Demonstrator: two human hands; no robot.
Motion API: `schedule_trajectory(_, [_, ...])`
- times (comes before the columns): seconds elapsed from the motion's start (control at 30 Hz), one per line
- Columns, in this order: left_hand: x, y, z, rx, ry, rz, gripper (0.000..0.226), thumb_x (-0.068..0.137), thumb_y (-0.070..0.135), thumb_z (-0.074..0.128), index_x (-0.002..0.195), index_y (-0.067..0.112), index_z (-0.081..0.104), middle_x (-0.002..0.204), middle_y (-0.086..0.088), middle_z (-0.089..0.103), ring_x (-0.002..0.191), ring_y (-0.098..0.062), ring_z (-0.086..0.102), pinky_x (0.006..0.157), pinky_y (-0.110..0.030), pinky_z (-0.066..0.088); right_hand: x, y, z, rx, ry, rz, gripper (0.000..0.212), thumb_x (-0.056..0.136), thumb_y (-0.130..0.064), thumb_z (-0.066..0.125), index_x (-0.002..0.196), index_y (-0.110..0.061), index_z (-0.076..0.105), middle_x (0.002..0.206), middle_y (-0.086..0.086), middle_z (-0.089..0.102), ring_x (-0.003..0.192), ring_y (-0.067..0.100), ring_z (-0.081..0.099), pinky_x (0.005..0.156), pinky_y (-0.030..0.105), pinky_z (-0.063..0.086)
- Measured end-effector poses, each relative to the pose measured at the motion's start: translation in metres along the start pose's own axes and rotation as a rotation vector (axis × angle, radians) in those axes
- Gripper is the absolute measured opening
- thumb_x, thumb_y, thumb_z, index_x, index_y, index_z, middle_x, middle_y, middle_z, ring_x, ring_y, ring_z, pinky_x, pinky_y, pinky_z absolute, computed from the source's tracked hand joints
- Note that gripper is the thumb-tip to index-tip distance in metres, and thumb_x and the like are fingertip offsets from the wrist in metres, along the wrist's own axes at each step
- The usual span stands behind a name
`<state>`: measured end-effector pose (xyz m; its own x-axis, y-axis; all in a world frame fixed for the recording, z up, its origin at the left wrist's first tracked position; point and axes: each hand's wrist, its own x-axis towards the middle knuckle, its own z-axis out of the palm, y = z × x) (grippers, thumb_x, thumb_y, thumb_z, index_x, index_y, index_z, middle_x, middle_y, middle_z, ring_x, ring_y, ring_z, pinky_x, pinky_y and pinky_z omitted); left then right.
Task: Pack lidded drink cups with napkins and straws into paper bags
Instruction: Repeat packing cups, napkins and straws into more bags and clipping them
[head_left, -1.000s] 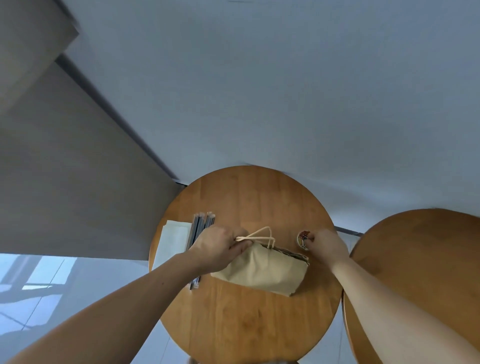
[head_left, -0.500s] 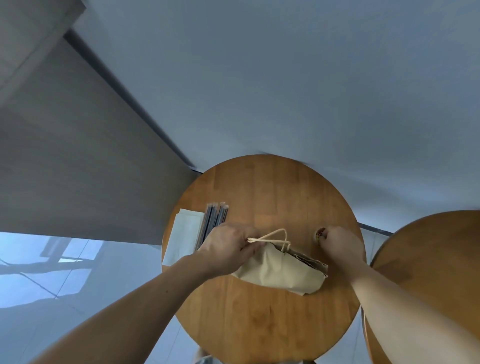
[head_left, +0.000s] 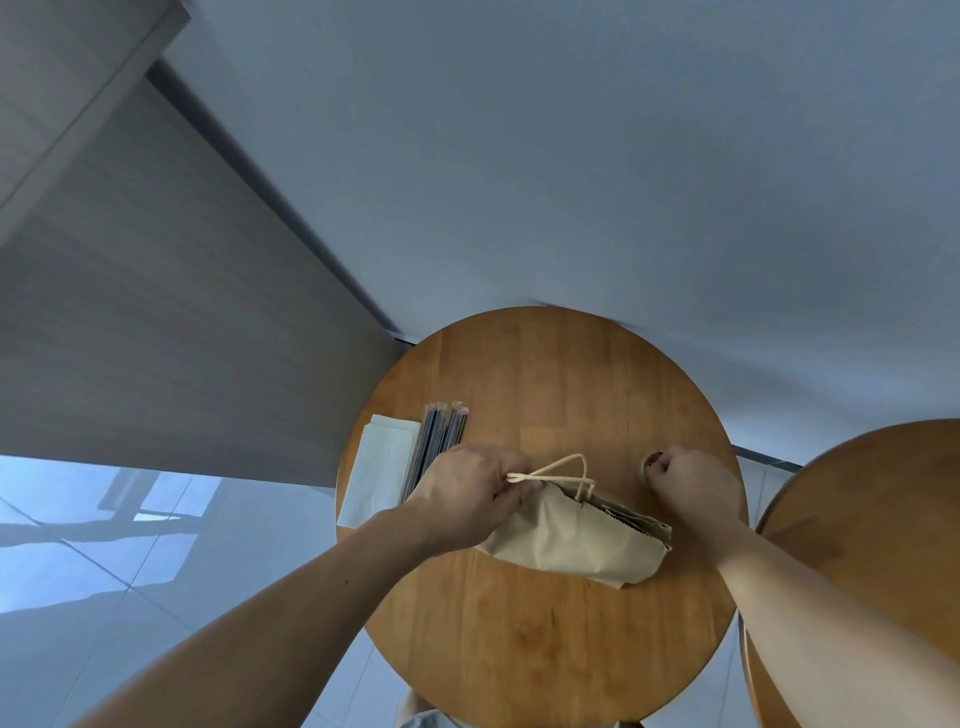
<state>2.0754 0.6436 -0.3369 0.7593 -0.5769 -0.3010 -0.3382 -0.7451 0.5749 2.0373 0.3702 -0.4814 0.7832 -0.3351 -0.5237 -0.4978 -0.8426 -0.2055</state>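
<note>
Head: hands (head_left: 467, 493) (head_left: 693, 483) grip bag (head_left: 576, 543), cup (head_left: 650, 461).

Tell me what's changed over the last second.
Nothing clearly moved; only the view shifted. The left grip still pinches the paper bag by its handle, and the right grip still holds the cup. Napkins and straws stay put.

Tan paper bag (head_left: 571, 540), cream handle (head_left: 563, 464), white napkins (head_left: 379, 475), dark straws (head_left: 439, 441), honey-brown table (head_left: 545, 384)

Left hand (head_left: 467, 493) pinches the handle (head_left: 546, 466) of the paper bag (head_left: 571, 540); right hand (head_left: 696, 483) grips a cup (head_left: 650, 460).
</note>
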Motion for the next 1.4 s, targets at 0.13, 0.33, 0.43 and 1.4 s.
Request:
schedule_trajectory(0.13, [-0.0015, -0.0012, 0.0016, -0.016, 0.008, -0.002, 0.013, 0.096, 0.031, 0.057, 0.085, 0.035, 0.063, 0.060, 0.029, 0.049, 0.065, 0.011, 0.049, 0.056, -0.011, 0.026, 0.0029, 0.0017, -0.0016, 0.022, -0.008, 0.008, 0.023, 0.097, -0.025, 0.047, 0.088, -0.016, 0.066, 0.076, 0.001, 0.064, 0.068, 0.015, 0.060, 0.064, 0.030, 0.053])
schedule_trajectory(0.33, [-0.0011, -0.0023, 0.0013, -0.011, -0.001, -0.003, 0.014, 0.096, 0.030, 0.055, 0.087, 0.031, 0.066, 0.062, 0.025, 0.048, 0.065, 0.007, 0.048, 0.058, -0.014, 0.028, 0.0066, -0.0020, 0.0024, 0.004, -0.044, -0.003, 0.024, 0.099, -0.029, 0.050, 0.091, -0.017, 0.069, 0.078, -0.001, 0.064, 0.070, 0.014, 0.060, 0.056, 0.024, 0.045])
schedule_trajectory(0.43, [-0.0018, -0.0022, 0.0016, -0.021, -0.004, -0.004, 0.015, 0.095, 0.032, 0.053, 0.087, 0.031, 0.066, 0.064, 0.022, 0.049, 0.066, 0.001, 0.049, 0.059, -0.016, 0.031, 0.0078, -0.0021, 0.0024, 0.040, -0.028, 0.016, 0.019, 0.099, -0.028, 0.050, 0.095, -0.020, 0.067, 0.079, -0.002, 0.064, 0.071, 0.013, 0.059, 0.056, 0.023, 0.043])
schedule_trajectory(1.4, [-0.0020, -0.0043, 0.0045, -0.024, -0.008, -0.001, 0.011, 0.092, 0.038, 0.046, 0.098, 0.046, 0.051, 0.063, 0.028, 0.052, 0.069, 0.009, 0.052, 0.056, -0.012, 0.028, 0.0069, -0.0057, 0.0052, 0.058, -0.066, -0.004, 0.027, 0.095, -0.031, 0.054, 0.073, -0.021, 0.067, 0.068, -0.001, 0.064, 0.064, 0.013, 0.061, 0.052, 0.024, 0.045])
